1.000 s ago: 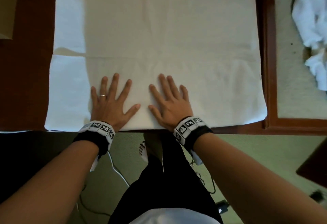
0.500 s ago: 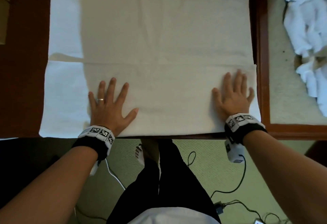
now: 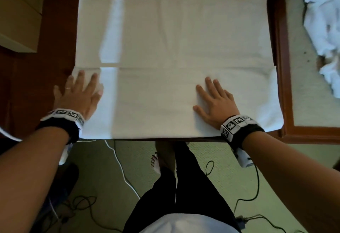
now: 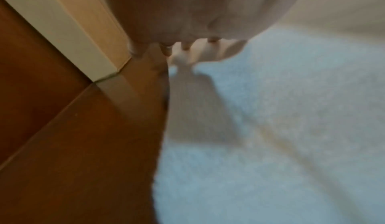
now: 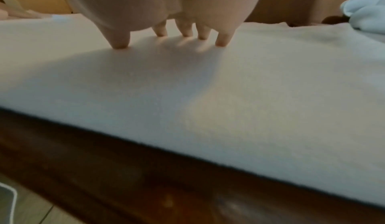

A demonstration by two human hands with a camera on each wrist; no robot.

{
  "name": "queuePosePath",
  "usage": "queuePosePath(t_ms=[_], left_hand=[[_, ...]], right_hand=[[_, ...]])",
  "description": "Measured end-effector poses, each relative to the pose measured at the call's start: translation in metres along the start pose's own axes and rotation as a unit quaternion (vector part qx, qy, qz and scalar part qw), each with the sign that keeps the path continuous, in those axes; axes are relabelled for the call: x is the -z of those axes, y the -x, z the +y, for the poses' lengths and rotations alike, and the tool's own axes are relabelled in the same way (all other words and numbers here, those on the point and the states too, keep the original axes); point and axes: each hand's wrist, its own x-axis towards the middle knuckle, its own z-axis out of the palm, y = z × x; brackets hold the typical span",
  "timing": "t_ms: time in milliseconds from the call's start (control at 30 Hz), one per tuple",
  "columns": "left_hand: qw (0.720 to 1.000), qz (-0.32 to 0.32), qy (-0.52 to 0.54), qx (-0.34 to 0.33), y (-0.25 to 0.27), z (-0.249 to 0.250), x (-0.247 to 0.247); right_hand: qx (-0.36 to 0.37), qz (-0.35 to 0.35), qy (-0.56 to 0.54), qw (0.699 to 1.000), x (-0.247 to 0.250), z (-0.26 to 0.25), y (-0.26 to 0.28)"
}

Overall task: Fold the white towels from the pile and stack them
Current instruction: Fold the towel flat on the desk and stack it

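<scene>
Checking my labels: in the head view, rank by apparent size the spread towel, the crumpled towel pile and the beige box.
1. Spread towel.
2. Crumpled towel pile and beige box: look alike, both cropped; unranked.

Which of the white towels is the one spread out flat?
The towel on the wooden table, under both hands. The other towels lie crumpled in a pile at the far right.

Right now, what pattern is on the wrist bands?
Black-and-white square markers on each wrist band, above a black cuff; clearest in the head view.
</scene>
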Motion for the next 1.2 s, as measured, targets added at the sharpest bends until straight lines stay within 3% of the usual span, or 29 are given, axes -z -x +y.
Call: queuePosePath(t_ms=[100,167,267,400,600,867,967,1100,1200], left_hand=[[0.997,0.041,-0.018,-0.064,0.010,0.027,0.016],[0.992,0.034,0.015,-0.119,0.019,0.055,0.014],[0.994,0.004,0.071,-0.087,0.031,0.083,0.006],[0.998,-0.003,0.030,-0.050,0.022,0.096,0.035],[0.998,-0.020,-0.015,-0.050,-0.038,0.099,0.100],[0.997,0.008,0.073,-0.035,-0.150,0.105,0.154],[0.998,0.024,0.020,-0.054,-0.191,0.105,0.158],[0.999,-0.019,-0.023,-0.038,-0.221,0.110,0.148],[0.996,0.061,0.009,-0.060,-0.220,0.113,0.142]], right_hand=[[-0.021,-0.011,-0.010,1.000,0.016,-0.002,-0.003],[-0.060,-0.015,0.007,0.998,0.024,0.000,-0.002],[-0.103,-0.068,0.004,0.992,0.026,0.006,0.006],[-0.075,-0.077,-0.017,0.994,0.038,0.014,0.001],[-0.119,-0.068,-0.040,0.990,0.089,0.038,-0.059],[-0.114,0.011,-0.061,0.992,0.143,0.084,-0.191],[-0.101,0.024,-0.037,0.994,0.152,0.098,-0.228],[-0.090,-0.029,0.019,0.995,0.143,0.116,-0.248],[-0.072,0.032,0.045,0.996,0.128,0.121,-0.245]])
